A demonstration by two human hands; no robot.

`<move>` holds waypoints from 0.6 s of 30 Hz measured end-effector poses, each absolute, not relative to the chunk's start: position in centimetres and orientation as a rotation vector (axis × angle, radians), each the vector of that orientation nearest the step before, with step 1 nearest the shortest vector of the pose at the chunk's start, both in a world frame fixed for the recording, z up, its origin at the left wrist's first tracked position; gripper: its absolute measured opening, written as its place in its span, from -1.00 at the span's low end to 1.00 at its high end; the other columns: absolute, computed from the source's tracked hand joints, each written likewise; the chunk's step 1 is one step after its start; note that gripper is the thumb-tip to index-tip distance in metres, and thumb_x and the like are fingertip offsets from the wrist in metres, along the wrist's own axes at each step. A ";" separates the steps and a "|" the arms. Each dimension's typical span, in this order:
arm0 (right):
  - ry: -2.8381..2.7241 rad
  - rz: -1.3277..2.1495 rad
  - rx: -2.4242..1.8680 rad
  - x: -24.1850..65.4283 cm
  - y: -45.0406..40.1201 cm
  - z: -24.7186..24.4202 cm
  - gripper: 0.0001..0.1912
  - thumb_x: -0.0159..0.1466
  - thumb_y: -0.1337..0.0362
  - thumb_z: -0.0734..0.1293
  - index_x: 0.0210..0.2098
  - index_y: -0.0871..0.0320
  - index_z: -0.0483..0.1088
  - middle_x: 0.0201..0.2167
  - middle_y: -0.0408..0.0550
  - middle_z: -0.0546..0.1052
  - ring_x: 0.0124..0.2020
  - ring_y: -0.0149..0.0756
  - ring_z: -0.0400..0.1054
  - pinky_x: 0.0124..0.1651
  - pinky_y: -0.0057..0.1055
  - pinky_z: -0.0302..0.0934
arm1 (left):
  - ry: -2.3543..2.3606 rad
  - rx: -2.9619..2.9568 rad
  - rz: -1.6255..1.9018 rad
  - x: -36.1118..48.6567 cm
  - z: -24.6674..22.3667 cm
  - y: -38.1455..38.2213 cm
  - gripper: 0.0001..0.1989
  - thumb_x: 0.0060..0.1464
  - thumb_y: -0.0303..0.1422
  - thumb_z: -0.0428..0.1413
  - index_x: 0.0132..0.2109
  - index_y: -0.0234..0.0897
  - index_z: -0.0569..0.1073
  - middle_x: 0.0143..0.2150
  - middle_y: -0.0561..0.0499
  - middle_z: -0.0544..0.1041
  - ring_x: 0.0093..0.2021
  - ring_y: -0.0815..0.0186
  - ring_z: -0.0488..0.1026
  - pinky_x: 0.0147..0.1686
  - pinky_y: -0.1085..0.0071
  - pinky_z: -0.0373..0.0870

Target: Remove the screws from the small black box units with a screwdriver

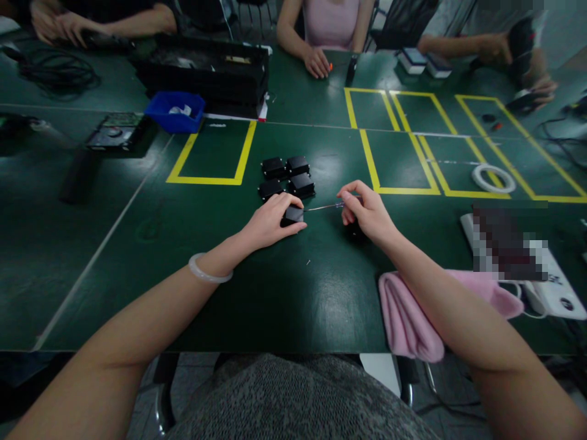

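Note:
With thumb and fingers, my left hand [274, 220] grips a small black box [294, 215] on the green table. My right hand [364, 211] is closed round the handle of a screwdriver [328, 206], whose thin metal shaft points left with its tip at the box's right side. Something dark [354, 230] lies beneath my right hand, mostly hidden. Just beyond my left hand stand several similar black boxes [301, 184] in a close group. A tiny screw [308, 262] lies on the table nearer to me.
A blue bin [177, 111] stands before a long black crate [206, 76]. Yellow tape rectangles [204, 181] mark the table. At right are a tape roll [494, 178], a pink cloth [408, 318] and a white power strip [566, 287]. Co-workers' hands [317, 62] rest across the table.

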State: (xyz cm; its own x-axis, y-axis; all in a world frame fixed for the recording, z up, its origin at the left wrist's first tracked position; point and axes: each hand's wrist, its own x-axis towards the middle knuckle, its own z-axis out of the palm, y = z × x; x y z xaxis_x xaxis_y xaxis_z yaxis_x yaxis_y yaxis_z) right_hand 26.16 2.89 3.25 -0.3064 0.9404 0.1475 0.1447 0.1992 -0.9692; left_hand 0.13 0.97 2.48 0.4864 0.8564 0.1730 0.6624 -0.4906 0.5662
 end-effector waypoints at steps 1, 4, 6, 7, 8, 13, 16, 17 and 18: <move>-1.640 1.202 -1.045 26.2 2.9 3.2 -0.75 0.41 0.04 0.33 -0.25 0.07 0.30 -0.73 -0.37 0.23 -0.67 -0.43 0.23 -0.51 -0.42 0.18 | 1.262 2.308 0.613 0.1 2.5 1.0 -0.66 0.22 -0.11 0.16 0.03 -0.19 0.36 0.05 -0.10 0.50 0.09 0.05 0.43 0.10 0.12 0.36; -1.649 1.195 -1.042 26.2 2.9 3.2 -0.79 0.39 0.10 0.36 -0.22 0.06 0.30 -0.70 -0.36 0.27 -0.65 -0.42 0.26 -0.50 -0.42 0.18 | 1.260 2.311 0.615 0.1 2.5 1.0 -0.65 0.23 -0.11 0.16 0.03 -0.20 0.37 0.05 -0.11 0.50 0.09 0.05 0.43 0.10 0.12 0.36; -1.650 1.186 -1.034 26.3 2.9 3.2 -0.81 0.36 0.15 0.38 -0.18 0.05 0.29 -0.65 -0.34 0.34 -0.63 -0.42 0.30 -0.48 -0.42 0.18 | 1.256 2.314 0.620 0.1 2.5 1.0 -0.65 0.23 -0.11 0.16 0.03 -0.20 0.36 0.05 -0.11 0.50 0.09 0.05 0.43 0.10 0.11 0.36; -1.650 1.182 -1.032 26.3 2.9 3.2 -0.81 0.36 0.16 0.38 -0.17 0.05 0.29 -0.64 -0.34 0.35 -0.62 -0.42 0.30 -0.48 -0.41 0.19 | 1.255 2.314 0.619 0.1 2.4 1.0 -0.65 0.23 -0.10 0.16 0.03 -0.19 0.36 0.05 -0.11 0.49 0.09 0.05 0.43 0.10 0.11 0.36; -1.650 1.178 -1.033 26.3 2.9 3.3 -0.81 0.35 0.17 0.39 -0.17 0.05 0.29 -0.63 -0.33 0.36 -0.62 -0.42 0.31 -0.47 -0.41 0.19 | 1.255 2.315 0.617 0.1 2.4 1.0 -0.66 0.23 -0.10 0.15 0.03 -0.19 0.36 0.05 -0.10 0.49 0.09 0.05 0.43 0.10 0.11 0.36; -1.646 1.181 -1.059 26.2 2.8 3.4 -0.82 0.40 0.13 0.34 -0.21 0.06 0.29 -0.67 -0.33 0.34 -0.63 -0.42 0.29 -0.47 -0.41 0.19 | 1.252 2.322 0.619 0.1 2.4 1.0 -0.66 0.24 -0.11 0.15 0.03 -0.19 0.36 0.05 -0.10 0.50 0.09 0.06 0.42 0.11 0.13 0.35; -1.645 1.200 -1.057 26.2 2.9 3.3 -0.81 0.41 0.12 0.32 -0.24 0.07 0.29 -0.73 -0.37 0.25 -0.67 -0.43 0.26 -0.50 -0.42 0.17 | 1.259 2.326 0.619 0.1 2.3 1.0 -0.66 0.23 -0.12 0.16 0.03 -0.20 0.36 0.05 -0.10 0.50 0.09 0.06 0.42 0.11 0.13 0.35; -1.650 1.196 -1.050 26.2 2.9 3.2 -0.82 0.40 0.14 0.33 -0.24 0.07 0.29 -0.72 -0.38 0.26 -0.67 -0.43 0.26 -0.50 -0.43 0.17 | 1.258 2.329 0.621 0.1 2.3 1.1 -0.66 0.23 -0.12 0.15 0.03 -0.20 0.36 0.05 -0.10 0.50 0.09 0.06 0.42 0.12 0.13 0.35; -1.656 1.188 -1.042 26.2 3.0 3.1 -0.84 0.39 0.17 0.34 -0.22 0.08 0.30 -0.71 -0.37 0.29 -0.66 -0.44 0.27 -0.49 -0.43 0.17 | 1.256 2.333 0.627 0.1 2.2 1.1 -0.67 0.23 -0.13 0.15 0.02 -0.20 0.36 0.04 -0.10 0.50 0.09 0.06 0.42 0.12 0.12 0.34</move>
State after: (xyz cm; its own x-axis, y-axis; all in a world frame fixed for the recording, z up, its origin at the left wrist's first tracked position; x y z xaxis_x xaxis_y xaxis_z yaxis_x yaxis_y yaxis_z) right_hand 26.25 2.95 3.14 -0.3141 0.9370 0.1531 0.1556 0.2099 -0.9653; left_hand 0.12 1.08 2.21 0.4912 0.8501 0.1899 0.6629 -0.5063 0.5516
